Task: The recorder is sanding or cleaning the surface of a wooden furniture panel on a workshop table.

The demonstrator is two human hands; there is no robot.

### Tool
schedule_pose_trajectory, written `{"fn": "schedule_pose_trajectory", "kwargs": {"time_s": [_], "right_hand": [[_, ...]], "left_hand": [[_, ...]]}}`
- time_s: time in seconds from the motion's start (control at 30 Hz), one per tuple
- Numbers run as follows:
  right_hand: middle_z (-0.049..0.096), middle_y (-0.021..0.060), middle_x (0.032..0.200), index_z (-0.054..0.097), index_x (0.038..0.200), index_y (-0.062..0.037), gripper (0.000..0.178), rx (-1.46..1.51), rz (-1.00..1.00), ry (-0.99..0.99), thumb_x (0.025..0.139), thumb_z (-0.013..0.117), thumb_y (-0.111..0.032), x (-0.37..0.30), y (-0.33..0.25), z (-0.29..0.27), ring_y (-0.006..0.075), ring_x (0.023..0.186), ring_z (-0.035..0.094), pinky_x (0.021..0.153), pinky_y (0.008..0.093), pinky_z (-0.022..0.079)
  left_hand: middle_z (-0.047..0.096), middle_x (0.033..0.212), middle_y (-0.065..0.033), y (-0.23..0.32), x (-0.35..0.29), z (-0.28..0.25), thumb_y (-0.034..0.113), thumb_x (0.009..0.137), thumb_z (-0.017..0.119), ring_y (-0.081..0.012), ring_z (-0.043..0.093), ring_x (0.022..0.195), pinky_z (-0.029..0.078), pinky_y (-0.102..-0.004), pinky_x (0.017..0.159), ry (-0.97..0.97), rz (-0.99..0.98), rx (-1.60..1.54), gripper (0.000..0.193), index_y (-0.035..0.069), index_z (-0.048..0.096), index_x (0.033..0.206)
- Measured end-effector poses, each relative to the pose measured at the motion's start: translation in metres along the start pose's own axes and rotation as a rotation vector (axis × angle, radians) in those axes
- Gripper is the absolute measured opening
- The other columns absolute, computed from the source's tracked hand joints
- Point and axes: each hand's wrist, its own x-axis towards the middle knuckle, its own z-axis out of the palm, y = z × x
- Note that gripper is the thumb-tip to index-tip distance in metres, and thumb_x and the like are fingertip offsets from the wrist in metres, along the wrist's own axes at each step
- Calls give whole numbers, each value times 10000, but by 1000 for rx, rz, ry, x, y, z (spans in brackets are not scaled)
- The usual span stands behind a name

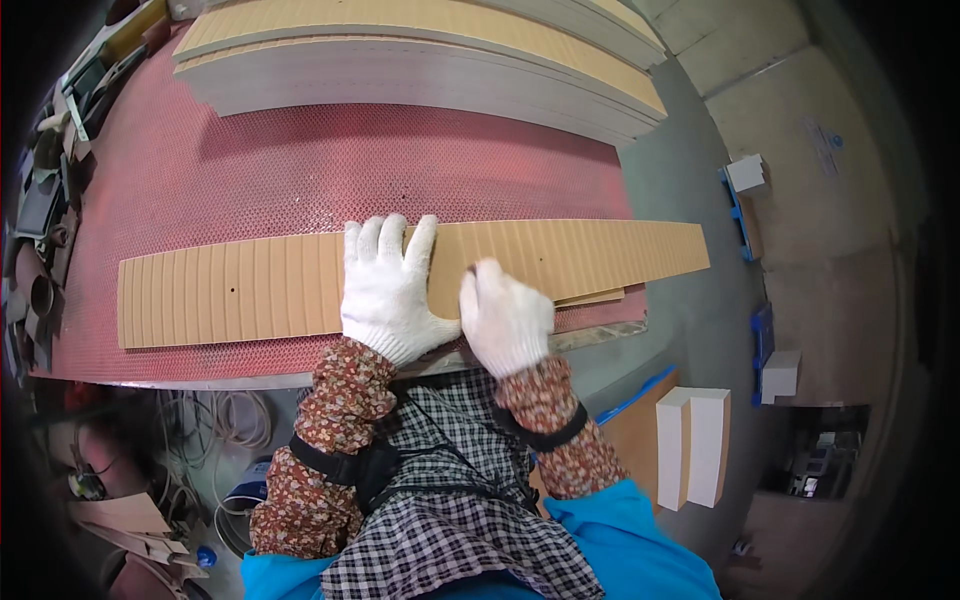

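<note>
A long tan board with ribs across its face lies over the front of the red table, with a small dark spot toward each end. My left hand, in a white knitted glove, presses flat on the middle of it with fingers spread. Just to its right my right hand, gloved the same way, is closed in a fist over the board's near edge. A small dark bit shows at its fingertips, too blurred to name. Under the board's right part, the edge of another tan piece peeks out.
Pink-red textured matting covers the table. Stacked ribbed boards with pale sides stand at its far side. Tools and scraps crowd the left. White blocks rest on a pallet at lower right; coiled hoses hang below left.
</note>
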Motion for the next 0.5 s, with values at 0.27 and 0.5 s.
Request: {"fn": "schedule_pose_trajectory", "kwargs": {"time_s": [0.27,0.5], "right_hand": [[719,115,670,647,919,-87,221,-15,-115,94,1031,614,-275,-13,5,0,295,553,721,507,411,574],[764,144,769,654,981,-66,288,-148,7,-127,1057,562,-329,75,-8,-1,297,687,780,596,460,616]], "left_hand": [[547,1319,-245,-2,-2,-4,516,656,876,-450,493,1302,295,-641,1200,-30,-16,18,1010,13,534,1463],[536,1333,-213,0,0,-4,501,609,910,-435,486,1306,320,-630,1192,-36,-3,3,1045,53,501,1459]]}}
